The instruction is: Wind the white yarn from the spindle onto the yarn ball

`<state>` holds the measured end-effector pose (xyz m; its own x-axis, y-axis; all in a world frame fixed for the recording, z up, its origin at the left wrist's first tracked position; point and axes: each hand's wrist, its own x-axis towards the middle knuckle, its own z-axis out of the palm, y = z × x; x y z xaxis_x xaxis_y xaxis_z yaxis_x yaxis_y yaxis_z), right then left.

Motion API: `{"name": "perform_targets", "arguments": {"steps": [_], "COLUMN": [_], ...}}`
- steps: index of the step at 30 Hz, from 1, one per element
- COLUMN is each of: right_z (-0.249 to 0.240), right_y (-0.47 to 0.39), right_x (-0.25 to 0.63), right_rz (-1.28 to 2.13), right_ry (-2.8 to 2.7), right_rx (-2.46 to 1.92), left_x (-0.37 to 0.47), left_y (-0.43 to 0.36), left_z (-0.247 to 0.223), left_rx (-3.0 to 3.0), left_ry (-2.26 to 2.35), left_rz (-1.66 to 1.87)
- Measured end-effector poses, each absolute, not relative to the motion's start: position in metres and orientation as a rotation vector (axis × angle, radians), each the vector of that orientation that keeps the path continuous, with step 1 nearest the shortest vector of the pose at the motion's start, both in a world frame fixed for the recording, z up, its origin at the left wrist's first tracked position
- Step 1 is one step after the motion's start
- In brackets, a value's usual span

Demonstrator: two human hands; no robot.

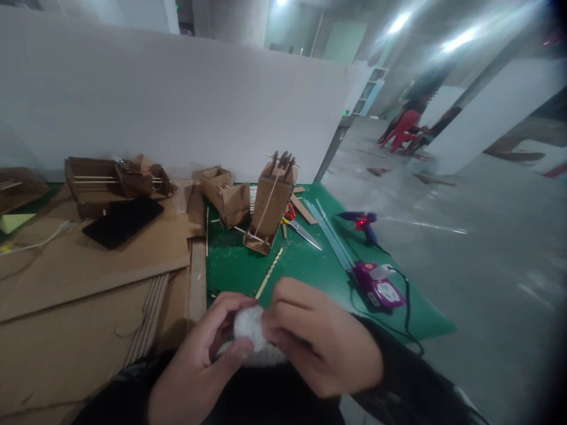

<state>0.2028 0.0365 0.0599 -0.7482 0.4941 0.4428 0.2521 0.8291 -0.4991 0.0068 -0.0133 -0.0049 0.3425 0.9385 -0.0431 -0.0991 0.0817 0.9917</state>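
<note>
No readable text or labels.

Green table point(330, 265), cardboard sheets point(75, 336), scissors point(306, 234), power strip point(374, 288)

A small white roll point(248, 326), rounded and slightly blurred, sits at the near middle of the scene between the left hand point(210, 351) and right hand point(316, 336), its round side facing far; more white shows just below.
</note>
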Motion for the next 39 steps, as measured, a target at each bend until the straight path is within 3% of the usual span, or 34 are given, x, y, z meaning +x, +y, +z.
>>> {"name": "perform_targets", "arguments": {"steps": [10,17,26,33,39], "right_z": [0.028,0.003,0.029,0.060,0.043], "right_y": [0.071,0.057,0.023,0.038,0.065], "right_x": [0.194,0.184,0.194,0.204,0.195], "right_rz": [0.984,1.025,0.816,0.780,1.036], "right_ry": [-2.099,-2.136,-2.400,-2.355,-2.128], "right_rx": [-0.629,-0.820,-0.747,-0.533,-0.575], "left_x": [0.010,0.012,0.011,0.008,0.008], "left_y": [-0.022,-0.019,-0.012,-0.015,-0.021], "left_z": [-0.003,-0.002,-0.016,-0.005,-0.001], "left_rx": [0.881,0.929,1.293,1.247,0.894], "left_ry": [0.851,0.908,1.264,0.980,0.821], "left_rz": [1.202,1.265,1.142,1.080,1.189]}}
